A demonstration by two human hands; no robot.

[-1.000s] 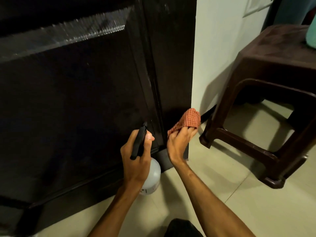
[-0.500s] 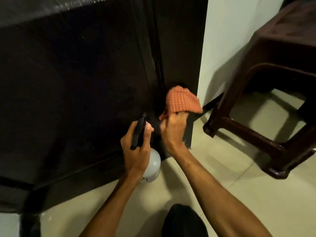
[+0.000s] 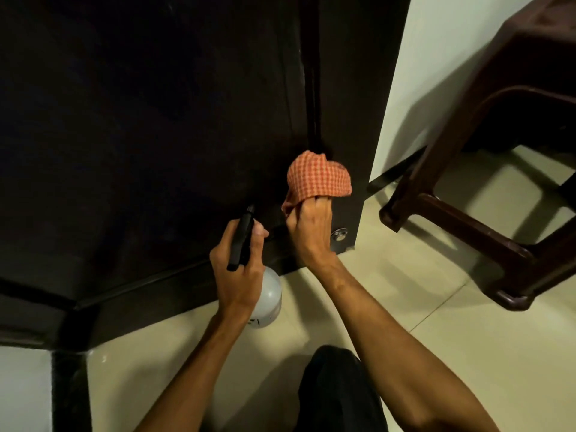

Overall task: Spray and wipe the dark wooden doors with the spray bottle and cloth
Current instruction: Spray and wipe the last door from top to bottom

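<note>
Orange check cloth (image 3: 318,177) is bunched in the right hand (image 3: 308,226), fingers curled round its lower fold, wad pressed vs. the door (image 3: 156,120) just above the hand, low down near the door's R edge. Bunched prob. so the pad gives firm pressure & no loose tail drags. Left hand (image 3: 240,275), just left of the right, is wrapped round the black head of the spray bottle (image 3: 269,302); white body hangs below the hand, close over the floor (image 3: 405,322), can't tell if it touches. Nozzle points at the door's btm rail, so a squirt can follow w/o swapping: one hand sprays, other wipes.

Edges: right of the cloth hand the dark wood ends at pale wall (image 3: 436,57); small metal fitting (image 3: 339,235) sits just right of that wrist, near the btm corner, could snag the cloth. Below both hands the door's btm edge meets floor, so little room downward. Further right a brown stool (image 3: 467,213) stands apart from the door, its leg near the wall; prob. limits elbow swing that side. Up & left of the hands: wide dark panel, open for long strokes. Dark-clothed knee (image 3: 336,385) lies below the forearms.
</note>
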